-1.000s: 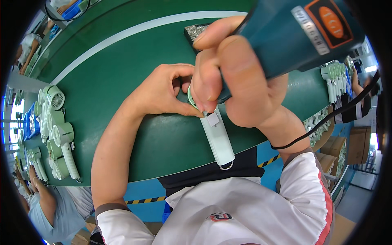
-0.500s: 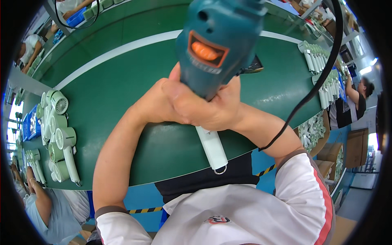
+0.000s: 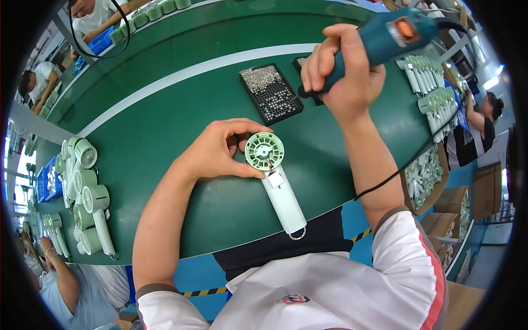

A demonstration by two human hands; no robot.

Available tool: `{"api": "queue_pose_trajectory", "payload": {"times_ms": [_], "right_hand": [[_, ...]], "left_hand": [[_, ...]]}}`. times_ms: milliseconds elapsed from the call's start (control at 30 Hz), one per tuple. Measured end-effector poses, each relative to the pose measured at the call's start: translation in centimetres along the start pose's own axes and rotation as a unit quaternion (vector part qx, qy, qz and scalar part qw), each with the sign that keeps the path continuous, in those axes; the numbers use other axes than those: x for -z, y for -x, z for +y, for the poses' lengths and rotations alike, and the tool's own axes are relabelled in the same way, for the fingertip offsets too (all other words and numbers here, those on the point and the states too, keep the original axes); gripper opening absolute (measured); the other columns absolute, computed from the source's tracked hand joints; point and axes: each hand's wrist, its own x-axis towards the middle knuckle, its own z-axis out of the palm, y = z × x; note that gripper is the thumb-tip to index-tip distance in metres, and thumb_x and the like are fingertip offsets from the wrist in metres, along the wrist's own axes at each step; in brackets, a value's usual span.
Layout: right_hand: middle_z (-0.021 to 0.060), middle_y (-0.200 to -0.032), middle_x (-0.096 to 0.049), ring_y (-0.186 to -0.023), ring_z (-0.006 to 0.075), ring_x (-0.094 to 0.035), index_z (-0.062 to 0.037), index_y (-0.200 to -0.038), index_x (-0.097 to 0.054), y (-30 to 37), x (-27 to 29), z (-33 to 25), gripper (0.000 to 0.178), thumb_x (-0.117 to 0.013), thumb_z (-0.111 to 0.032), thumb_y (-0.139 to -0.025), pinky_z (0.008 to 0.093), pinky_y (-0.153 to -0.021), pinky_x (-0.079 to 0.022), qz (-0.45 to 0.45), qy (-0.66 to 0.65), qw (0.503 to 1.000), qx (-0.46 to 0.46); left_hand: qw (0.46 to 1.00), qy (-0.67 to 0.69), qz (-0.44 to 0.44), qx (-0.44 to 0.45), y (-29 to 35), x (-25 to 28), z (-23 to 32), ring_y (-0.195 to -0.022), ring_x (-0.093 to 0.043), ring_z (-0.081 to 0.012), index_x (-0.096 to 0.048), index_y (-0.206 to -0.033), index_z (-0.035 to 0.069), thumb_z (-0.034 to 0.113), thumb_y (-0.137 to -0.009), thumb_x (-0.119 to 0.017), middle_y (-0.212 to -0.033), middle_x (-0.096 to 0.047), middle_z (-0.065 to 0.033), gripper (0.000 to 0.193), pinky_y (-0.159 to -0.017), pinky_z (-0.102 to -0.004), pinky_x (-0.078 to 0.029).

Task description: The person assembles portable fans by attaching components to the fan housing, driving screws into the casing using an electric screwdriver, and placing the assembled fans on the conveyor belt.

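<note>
We have the fan in front of us, its round head over the bench and its handle slanting toward us, past the near edge in our view. Our left hand pinches the head's left side between thumb and fingers. Red wires run from the head to a white block on the handle; a metal ring is at the far end. Our right hand is wrapped round a driver, its tip near the right edge of 1 black tray holding small metal parts. A 2nd tray is partly hidden by our right hand. The cord runs down to our right forearm. Other fans stand grouped on our left.
</note>
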Motion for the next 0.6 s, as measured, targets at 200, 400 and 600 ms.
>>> {"api": "queue_pose_trajectory", "payload": {"times_ms": [200, 400, 600], "right_hand": [[0.0067, -0.064, -0.054, -0.046, 0.0172, -0.053, 0.0061, -0.107, -0.061, 0.4, 2.2, 3.2, 0.027, -0.057, -0.02, -0.106, 0.0363, -0.044, -0.046, 0.101, 0.126, 0.987, -0.018], [0.0068, -0.065, -0.057, -0.046, 0.0163, -0.055, 0.0068, -0.106, -0.061, 0.6, 2.4, 3.9, 0.029, -0.06, -0.022, -0.105, 0.0363, -0.044, -0.048, 0.107, 0.11, 0.988, -0.028], [0.0064, -0.06, -0.056, -0.042, 0.0159, -0.053, 0.0045, -0.099, -0.062, 0.5, 1.3, 3.6, 0.022, -0.06, -0.017, -0.105, 0.0316, -0.042, -0.046, 0.157, 0.107, 0.979, -0.069]], "left_hand": [[1.0, 0.022, 0.012, -0.006, 0.4, -0.2, -0.4, -0.08, -0.058, -0.0002, -0.071, -0.126, 0.003, 0.007, -0.06, -0.098, -0.119, -0.07, -0.0013, 0.072, -0.056, -0.0167, -0.038], [0.999, 0.013, 0.019, 0.023, 0.3, -0.1, 0.5, -0.079, -0.052, -0.0026, -0.074, -0.122, 0.006, 0.012, -0.06, -0.097, -0.105, -0.068, 0.0038, 0.067, -0.061, -0.0195, -0.039], [0.999, 0.027, 0.015, 0.043, 0.3, -0.1, 0.7, -0.079, -0.052, -0.0024, -0.074, -0.123, 0.006, 0.012, -0.06, -0.098, -0.106, -0.068, 0.004, 0.067, -0.061, -0.0193, -0.039]]}}
